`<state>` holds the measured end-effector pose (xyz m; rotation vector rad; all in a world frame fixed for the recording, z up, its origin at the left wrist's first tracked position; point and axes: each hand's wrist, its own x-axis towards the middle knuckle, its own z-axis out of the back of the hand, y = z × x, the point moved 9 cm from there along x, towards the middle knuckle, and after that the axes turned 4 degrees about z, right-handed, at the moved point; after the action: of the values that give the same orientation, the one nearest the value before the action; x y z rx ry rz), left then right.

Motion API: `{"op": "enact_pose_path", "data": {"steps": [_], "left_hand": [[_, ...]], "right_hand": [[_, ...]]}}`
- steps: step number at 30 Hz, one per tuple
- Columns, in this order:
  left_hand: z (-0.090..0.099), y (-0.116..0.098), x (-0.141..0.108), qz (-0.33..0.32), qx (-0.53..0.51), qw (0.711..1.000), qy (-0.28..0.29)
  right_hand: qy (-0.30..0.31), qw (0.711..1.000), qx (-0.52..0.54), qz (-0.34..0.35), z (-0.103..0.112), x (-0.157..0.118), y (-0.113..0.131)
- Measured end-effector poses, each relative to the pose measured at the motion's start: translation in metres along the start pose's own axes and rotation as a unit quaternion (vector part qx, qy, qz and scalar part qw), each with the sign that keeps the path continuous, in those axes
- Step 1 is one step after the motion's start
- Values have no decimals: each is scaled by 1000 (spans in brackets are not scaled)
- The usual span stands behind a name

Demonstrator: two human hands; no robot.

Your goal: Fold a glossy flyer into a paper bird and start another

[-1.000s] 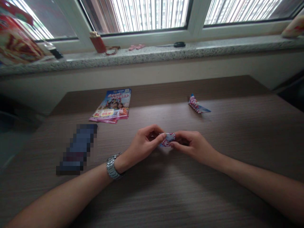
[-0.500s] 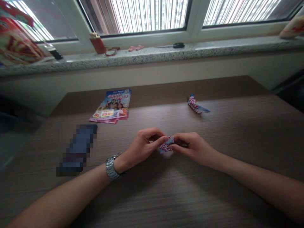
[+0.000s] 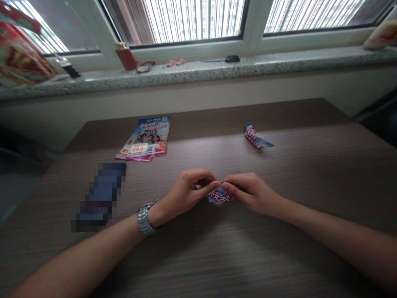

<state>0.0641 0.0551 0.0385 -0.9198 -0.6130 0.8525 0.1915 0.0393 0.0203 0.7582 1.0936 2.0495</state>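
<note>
- Far left on the windowsill (image 3: pixel 198 72), a red-patterned bag (image 3: pixel 21 62) leans against the window frame, with a small dark object just beside it.
- Low on the left of the bench (image 3: pixel 279 248) lies a dark oblong thing (image 3: pixel 101 196), blurred out, so I cannot tell what it is.
- Beyond it, toward the wall, a small stack of colourful leaflets (image 3: pixel 145 138) lies flat on the wood; above that, on the sill, stands a small red box (image 3: pixel 125 56) with a cord beside it.
- My left hand (image 3: pixel 186 192), with a metal watch (image 3: pixel 145 219) on the wrist, comes in from the lower left; its thumb and forefinger are pinched narrow on the left edge of the folded paper piece (image 3: pixel 219 194).
- That folded paper piece, printed in red, white and blue, sits at the middle of the bench, right between my two hands, its lower edge down at the wood; whether it rests there I cannot tell.
- My right hand (image 3: pixel 249 192) meets the left one fingertip to fingertip, its grip closed tight on the paper's right upper edge.
- Farther back and to the right, well apart from my hands, a second folded paper (image 3: pixel 257 138) of the same print lies by itself.
- On the sill above it lies a small black object (image 3: pixel 232 58).
</note>
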Motion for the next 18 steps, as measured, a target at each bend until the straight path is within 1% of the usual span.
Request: {"op": "enact_pose_path", "data": {"steps": [5, 9, 12, 15, 18], "left_hand": [[-2, 12, 2, 44, -89, 995, 2], [-3, 23, 4, 82, -153, 985, -8], [-1, 25, 4, 85, -153, 984, -18], [0, 25, 4, 79, -125, 989, -26], [0, 23, 4, 66, -104, 992, -19]], "right_hand": [[-17, 999, 36, -20, 3, 0, -4], [-65, 997, 22, -43, 15, -1, -11], [-81, 995, 27, -54, 18, -1, -15], [-64, 995, 51, -65, 13, -1, -18], [-52, 994, 65, -71, 8, -2, -20]]}}
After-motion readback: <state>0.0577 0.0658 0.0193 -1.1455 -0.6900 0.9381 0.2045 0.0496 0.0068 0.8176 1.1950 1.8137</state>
